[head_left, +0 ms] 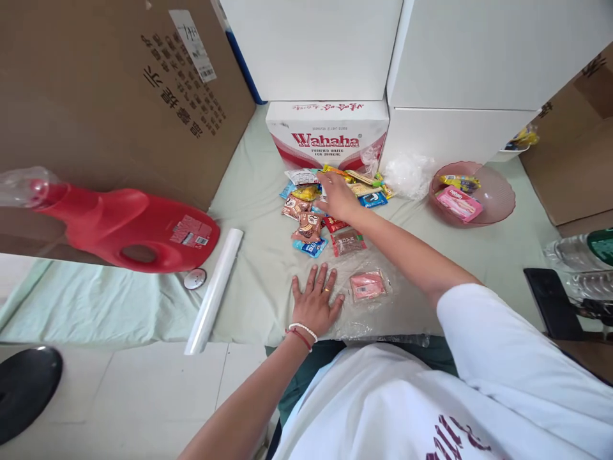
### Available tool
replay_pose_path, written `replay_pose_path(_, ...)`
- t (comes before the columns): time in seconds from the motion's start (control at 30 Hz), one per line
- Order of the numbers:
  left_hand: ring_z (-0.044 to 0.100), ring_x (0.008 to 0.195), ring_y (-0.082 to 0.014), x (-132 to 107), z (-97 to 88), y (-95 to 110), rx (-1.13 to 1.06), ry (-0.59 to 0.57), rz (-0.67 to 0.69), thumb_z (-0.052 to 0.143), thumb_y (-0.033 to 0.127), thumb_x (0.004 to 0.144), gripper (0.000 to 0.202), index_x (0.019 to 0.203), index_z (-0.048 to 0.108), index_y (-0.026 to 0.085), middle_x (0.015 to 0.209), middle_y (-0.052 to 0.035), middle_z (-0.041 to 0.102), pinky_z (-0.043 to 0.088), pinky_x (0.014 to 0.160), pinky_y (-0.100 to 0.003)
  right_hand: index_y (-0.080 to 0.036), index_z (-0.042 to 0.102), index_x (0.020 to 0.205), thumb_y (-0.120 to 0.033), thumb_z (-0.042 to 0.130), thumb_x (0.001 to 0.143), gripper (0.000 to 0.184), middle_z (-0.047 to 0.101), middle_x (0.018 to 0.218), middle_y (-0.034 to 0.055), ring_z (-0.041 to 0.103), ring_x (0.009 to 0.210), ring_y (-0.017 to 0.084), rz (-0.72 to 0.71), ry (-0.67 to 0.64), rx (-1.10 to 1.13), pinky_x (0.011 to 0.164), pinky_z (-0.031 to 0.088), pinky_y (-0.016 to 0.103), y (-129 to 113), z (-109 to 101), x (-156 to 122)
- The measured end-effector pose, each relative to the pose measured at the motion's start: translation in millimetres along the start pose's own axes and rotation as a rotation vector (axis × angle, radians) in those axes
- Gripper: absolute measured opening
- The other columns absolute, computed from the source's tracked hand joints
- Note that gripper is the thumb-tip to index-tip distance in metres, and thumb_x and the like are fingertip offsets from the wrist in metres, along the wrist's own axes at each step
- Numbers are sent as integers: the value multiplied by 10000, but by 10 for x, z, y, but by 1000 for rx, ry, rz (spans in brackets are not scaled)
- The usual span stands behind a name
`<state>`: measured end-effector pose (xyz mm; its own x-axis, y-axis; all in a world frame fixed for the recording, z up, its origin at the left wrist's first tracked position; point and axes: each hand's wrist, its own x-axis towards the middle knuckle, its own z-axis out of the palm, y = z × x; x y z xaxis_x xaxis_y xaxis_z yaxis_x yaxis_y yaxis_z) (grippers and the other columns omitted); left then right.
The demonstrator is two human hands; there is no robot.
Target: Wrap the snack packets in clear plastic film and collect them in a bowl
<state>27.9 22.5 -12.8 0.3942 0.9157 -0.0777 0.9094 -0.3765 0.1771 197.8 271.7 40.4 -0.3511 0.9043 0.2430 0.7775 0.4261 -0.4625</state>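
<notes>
My left hand (313, 300) lies flat, fingers spread, at the left edge of a clear plastic sheet (407, 310) on the cloth. A pink wrapped snack packet (368, 285) rests on this sheet, just right of the hand. Farther back, my right hand (338, 198) reaches over a heap of small snack packets, with thumb and fingers apart. Around it are brown packets (309, 227), a blue packet (310, 247), a dark red-brown packet (348, 243) and a yellow packet (305, 193). Part of the heap is hidden beneath the right hand.
Behind the heap stands a Wahaha water carton (328, 137). A pink glass bowl (498, 198) with packets sits at right, near a crumpled clear bag (409, 176). Leftward are a film roll (215, 287) and a red jug (138, 223). A phone (550, 303) lies far right.
</notes>
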Motion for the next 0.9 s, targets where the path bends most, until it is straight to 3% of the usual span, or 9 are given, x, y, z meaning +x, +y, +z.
replay_pose_path(0.1,239,1602,-339,-3,4,-1,8,4,-3,391,519,1033,654,1635,332,273,1721,-100,270,36,1251,-729,-93,514,1420,-175,609,989,448,531,1413,184,477,1351,380,-25,-155,20,1141,396,559,-139,183,361)
replay_pose_path(0.2,238,1602,-340,-6,13,-3,6,12,-2,385,518,1034,654,1635,335,264,1720,-103,271,32,1252,-729,-40,587,1297,-82,456,1029,302,612,1259,151,590,1210,314,19,-178,21,1101,436,508,-100,115,463)
replay_pose_path(0.3,243,1600,-338,-12,34,-11,-5,23,5,377,521,1037,650,1633,338,266,1719,-100,274,34,1250,-732,-60,552,1362,-136,418,1055,343,597,1323,154,565,1243,289,49,7,39,1132,410,479,100,-149,289)
replay_pose_path(0.43,240,1603,-325,-19,76,-34,-27,52,15,364,537,1040,642,1629,348,282,1718,-92,276,19,1260,-713,-161,591,1357,-274,479,1038,356,608,1347,155,550,1271,295,16,287,66,1110,441,476,446,-512,-314)
replay_pose_path(0.47,238,1604,-324,-21,85,-39,-30,59,17,362,536,1041,642,1629,349,281,1718,-91,276,16,1262,-709,-173,618,1335,-316,504,1025,359,629,1315,153,568,1246,298,-13,238,60,1078,464,471,517,-573,-489)
replay_pose_path(0.57,234,1606,-324,-24,101,-48,-37,72,17,357,527,1044,637,1630,348,277,1718,-88,275,5,1265,-706,-192,723,1199,-452,601,966,370,706,1187,125,650,1078,276,-100,-142,69,907,526,395,655,-681,-897)
replay_pose_path(0.63,233,1606,-328,-24,102,-49,-42,73,19,358,522,1045,634,1629,350,278,1718,-86,275,-7,1264,-708,-184,772,1049,-501,541,991,396,748,1025,98,675,910,242,-9,-290,39,786,513,337,697,-706,-975)
replay_pose_path(0.73,237,1604,-334,-21,89,-44,-44,66,21,374,522,1041,635,1628,352,279,1717,-85,279,-9,1264,-708,-169,782,977,-396,414,1040,436,762,920,97,676,847,245,270,-205,-139,754,483,327,706,-649,-783)
replay_pose_path(0.9,258,1595,-345,-11,52,-29,-8,45,17,399,489,1038,629,1623,361,260,1719,-84,272,9,1257,-724,-112,757,1168,-288,479,989,374,744,1175,219,680,1072,335,480,-255,-315,856,499,377,472,-288,-228)
